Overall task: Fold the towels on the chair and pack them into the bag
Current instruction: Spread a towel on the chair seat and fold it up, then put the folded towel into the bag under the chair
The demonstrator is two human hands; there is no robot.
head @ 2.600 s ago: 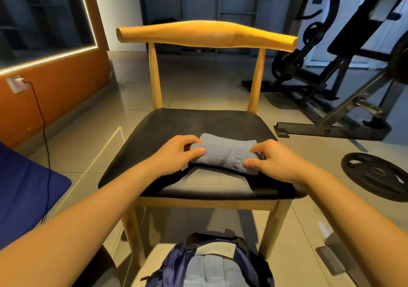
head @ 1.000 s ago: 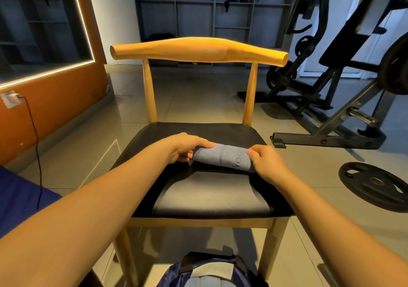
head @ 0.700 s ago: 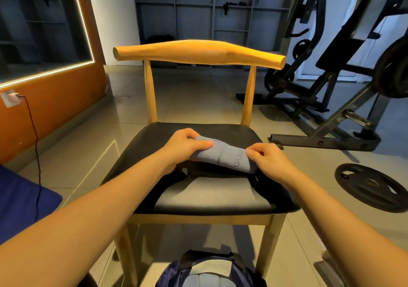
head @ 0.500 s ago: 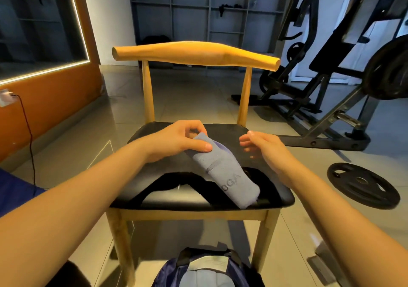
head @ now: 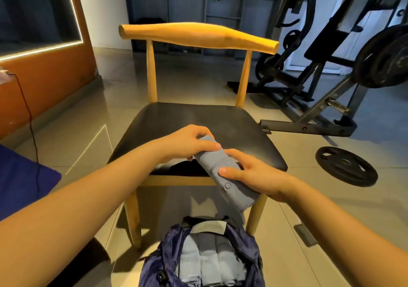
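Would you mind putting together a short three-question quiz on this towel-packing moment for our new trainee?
1. True or false: the rolled grey towel is lying flat on the chair seat.
2. Which hands grip the towel? A) left hand only B) right hand only C) both
3. Fill in: the open blue bag on the floor already holds several folded ____.

Key:
1. False. The towel is lifted and angled down past the seat's front edge, toward the bag.
2. C. The left hand pinches the upper end and the right hand wraps the middle.
3. Towels, standing side by side inside.
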